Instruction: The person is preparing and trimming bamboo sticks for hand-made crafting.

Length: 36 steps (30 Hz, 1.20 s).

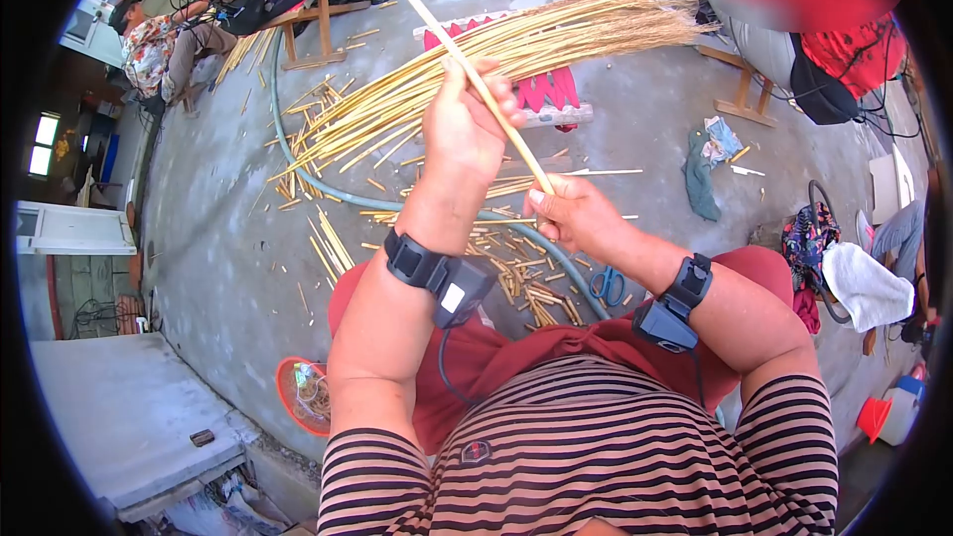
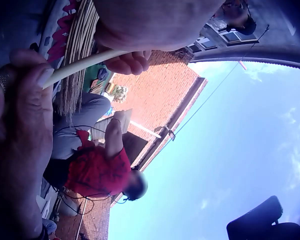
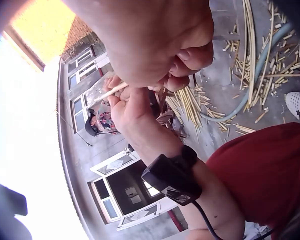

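A long pale stalk [image 1: 427, 20] slants from the top of the head view down to the right hand [image 1: 581, 213], whose thumb and fingers pinch its lower end. Higher up, the left hand [image 1: 467, 124] is turned palm up, with the stalk lying across its curled fingers. In the left wrist view the stalk [image 2: 85, 62] runs between the right hand [image 2: 27, 115] and the left hand [image 2: 150, 25]. The right wrist view shows the stalk [image 3: 115, 91] beside the left hand [image 3: 135, 107], while the right hand [image 3: 150, 45] hides its lower end.
A large bundle of stalks [image 1: 397, 94] lies on a pink rack ahead. Cut pieces [image 1: 536, 288], a hose [image 1: 347, 197] and blue scissors [image 1: 608, 285] are on the floor. An orange basin [image 1: 298, 397] stands at the left; other people sit on wooden stools at the upper left and upper right.
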Each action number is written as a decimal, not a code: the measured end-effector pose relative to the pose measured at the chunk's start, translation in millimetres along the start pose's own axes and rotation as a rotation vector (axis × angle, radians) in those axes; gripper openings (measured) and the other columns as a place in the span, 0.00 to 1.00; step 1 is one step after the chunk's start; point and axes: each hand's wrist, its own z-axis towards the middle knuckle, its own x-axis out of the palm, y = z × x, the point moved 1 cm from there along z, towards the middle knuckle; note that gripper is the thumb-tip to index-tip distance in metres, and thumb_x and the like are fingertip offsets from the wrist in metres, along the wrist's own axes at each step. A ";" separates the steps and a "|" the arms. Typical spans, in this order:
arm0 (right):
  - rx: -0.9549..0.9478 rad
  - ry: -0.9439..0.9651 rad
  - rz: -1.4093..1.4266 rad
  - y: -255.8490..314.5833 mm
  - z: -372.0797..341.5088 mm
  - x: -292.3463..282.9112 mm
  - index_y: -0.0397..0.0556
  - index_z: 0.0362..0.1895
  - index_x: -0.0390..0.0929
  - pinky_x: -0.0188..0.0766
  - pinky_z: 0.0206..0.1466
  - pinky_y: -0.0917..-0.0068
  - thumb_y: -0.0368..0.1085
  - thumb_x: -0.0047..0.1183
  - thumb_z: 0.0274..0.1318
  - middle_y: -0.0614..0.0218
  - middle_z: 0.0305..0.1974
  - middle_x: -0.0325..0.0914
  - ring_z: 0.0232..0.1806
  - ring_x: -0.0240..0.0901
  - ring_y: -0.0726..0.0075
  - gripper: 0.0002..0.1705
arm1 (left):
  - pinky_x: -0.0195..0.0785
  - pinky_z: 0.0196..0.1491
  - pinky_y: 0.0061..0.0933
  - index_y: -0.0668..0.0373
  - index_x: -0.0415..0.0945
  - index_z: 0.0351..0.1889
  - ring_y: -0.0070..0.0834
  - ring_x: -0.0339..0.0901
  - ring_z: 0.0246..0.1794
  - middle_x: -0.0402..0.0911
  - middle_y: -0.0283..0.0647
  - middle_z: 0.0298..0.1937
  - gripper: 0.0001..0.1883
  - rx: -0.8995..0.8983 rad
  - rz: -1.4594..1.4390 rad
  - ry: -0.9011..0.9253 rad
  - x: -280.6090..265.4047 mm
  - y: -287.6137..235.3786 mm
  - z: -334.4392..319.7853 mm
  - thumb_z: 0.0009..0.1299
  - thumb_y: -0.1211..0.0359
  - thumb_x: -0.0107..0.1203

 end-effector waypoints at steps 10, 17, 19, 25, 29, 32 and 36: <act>-0.002 0.112 0.432 -0.7 5.8 19.3 0.52 0.27 0.65 0.40 0.13 0.86 0.45 0.45 0.63 0.76 0.17 0.58 0.13 0.44 0.87 0.14 | 0.42 0.13 0.20 0.58 0.70 0.27 0.18 0.50 0.11 0.56 0.28 0.14 0.30 0.130 -0.128 0.096 2.1 -14.0 16.5 0.72 0.42 0.32; 0.084 0.174 0.397 4.5 10.3 7.2 0.49 0.33 0.68 0.45 0.13 0.87 0.52 0.39 0.66 0.73 0.17 0.64 0.12 0.48 0.87 0.20 | 0.41 0.12 0.20 0.54 0.67 0.27 0.17 0.48 0.10 0.54 0.27 0.13 0.23 0.098 -0.124 0.009 -14.5 -11.7 24.0 0.74 0.49 0.34; 0.082 0.125 0.242 8.6 15.0 8.0 0.46 0.38 0.71 0.51 0.13 0.87 0.56 0.32 0.67 0.69 0.18 0.68 0.12 0.53 0.86 0.26 | 0.41 0.12 0.20 0.54 0.67 0.27 0.17 0.47 0.10 0.54 0.27 0.13 0.22 0.092 -0.135 0.022 -17.1 -12.2 24.9 0.75 0.50 0.33; -0.004 0.174 0.410 19.3 22.6 8.2 0.44 0.43 0.71 0.56 0.16 0.85 0.47 0.35 0.68 0.69 0.22 0.70 0.14 0.56 0.84 0.20 | 0.43 0.12 0.19 0.57 0.69 0.32 0.18 0.47 0.10 0.53 0.29 0.13 0.21 -0.004 -0.201 0.360 -13.2 -5.9 17.2 0.75 0.52 0.33; -0.107 0.177 0.453 19.3 22.8 11.8 0.46 0.42 0.72 0.55 0.17 0.87 0.43 0.38 0.67 0.70 0.22 0.70 0.14 0.56 0.85 0.15 | 0.60 0.20 0.24 0.59 0.71 0.39 0.22 0.63 0.17 0.66 0.32 0.19 0.18 0.005 -0.069 0.451 -14.5 -10.9 15.7 0.74 0.55 0.38; -0.123 0.129 0.292 18.6 26.5 2.6 0.46 0.41 0.72 0.57 0.17 0.88 0.42 0.38 0.67 0.70 0.22 0.71 0.15 0.59 0.85 0.15 | 0.70 0.31 0.29 0.61 0.73 0.43 0.26 0.73 0.27 0.75 0.35 0.27 0.14 0.210 0.230 0.129 -7.9 -24.7 7.9 0.72 0.60 0.46; -0.067 0.152 0.228 18.2 27.6 4.2 0.45 0.41 0.72 0.59 0.18 0.88 0.43 0.39 0.67 0.71 0.23 0.71 0.17 0.62 0.85 0.15 | 0.72 0.36 0.30 0.62 0.74 0.41 0.27 0.76 0.31 0.78 0.37 0.31 0.10 0.243 0.327 0.052 -27.9 -41.9 12.2 0.67 0.66 0.54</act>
